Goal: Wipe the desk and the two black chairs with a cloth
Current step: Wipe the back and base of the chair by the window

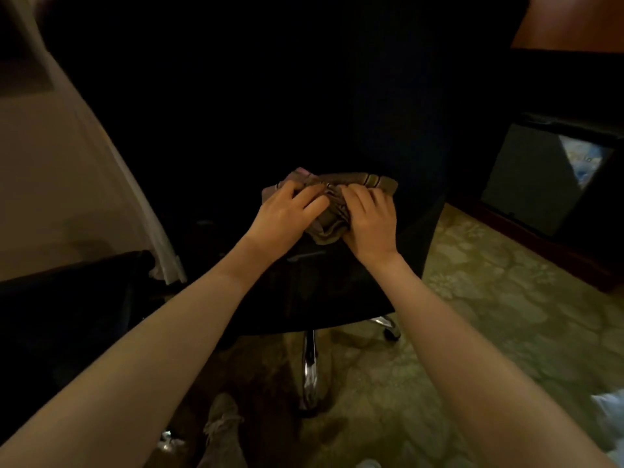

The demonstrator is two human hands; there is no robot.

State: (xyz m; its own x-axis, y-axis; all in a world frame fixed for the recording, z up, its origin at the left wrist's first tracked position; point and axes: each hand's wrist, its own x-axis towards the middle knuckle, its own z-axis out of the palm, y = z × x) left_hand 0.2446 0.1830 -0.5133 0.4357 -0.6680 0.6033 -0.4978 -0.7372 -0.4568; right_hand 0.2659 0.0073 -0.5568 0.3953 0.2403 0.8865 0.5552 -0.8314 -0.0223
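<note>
Left hand and right hand curl their fingers into a bunched striped cloth on the black swivel chair; a hard push could roll the chair away.

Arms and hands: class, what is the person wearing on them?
Nothing shows. The left forearm and right forearm are bare, with no sleeve in view. The left hand and right hand have no gloves, and no watch, bracelet or ring shows. No markings are visible in the dim light.
</note>
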